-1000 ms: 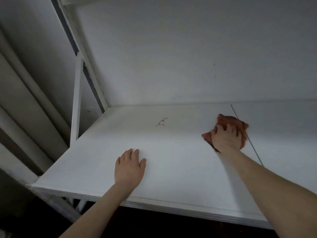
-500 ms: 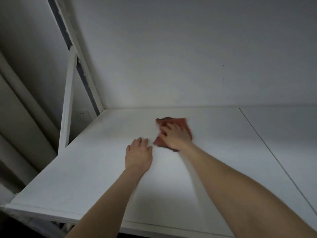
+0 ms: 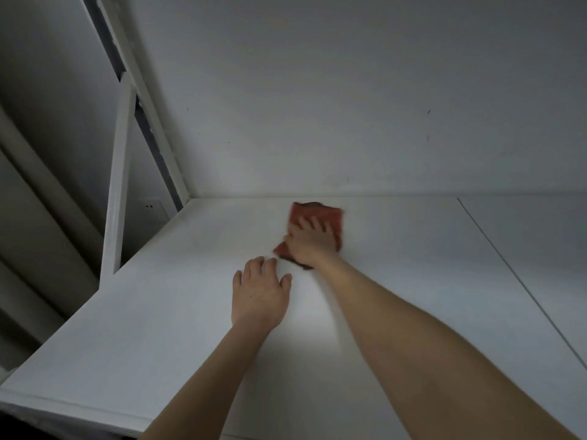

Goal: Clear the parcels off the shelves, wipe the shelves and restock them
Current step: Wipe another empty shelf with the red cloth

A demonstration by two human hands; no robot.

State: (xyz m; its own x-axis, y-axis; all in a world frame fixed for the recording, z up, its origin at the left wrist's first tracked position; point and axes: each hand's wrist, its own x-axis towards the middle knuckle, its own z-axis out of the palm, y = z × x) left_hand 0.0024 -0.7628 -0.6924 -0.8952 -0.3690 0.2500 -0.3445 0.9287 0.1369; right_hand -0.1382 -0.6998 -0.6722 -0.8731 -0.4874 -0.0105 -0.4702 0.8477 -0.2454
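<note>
A white shelf board fills the lower half of the head view, with no parcels on it. A reddish-orange cloth lies flat on the board near the back wall. My right hand presses down on the cloth, fingers spread over it. My left hand rests flat on the bare board just in front and to the left of the cloth, holding nothing, fingers slightly apart.
A white wall rises behind the shelf. White shelf uprights stand at the left end. A thin seam runs diagonally across the board on the right. The front edge shows at the lower left.
My right hand slid the cloth from the right, near the seam, leftward to the middle, then slightly back toward the wall. My left hand moved further in on the board.
</note>
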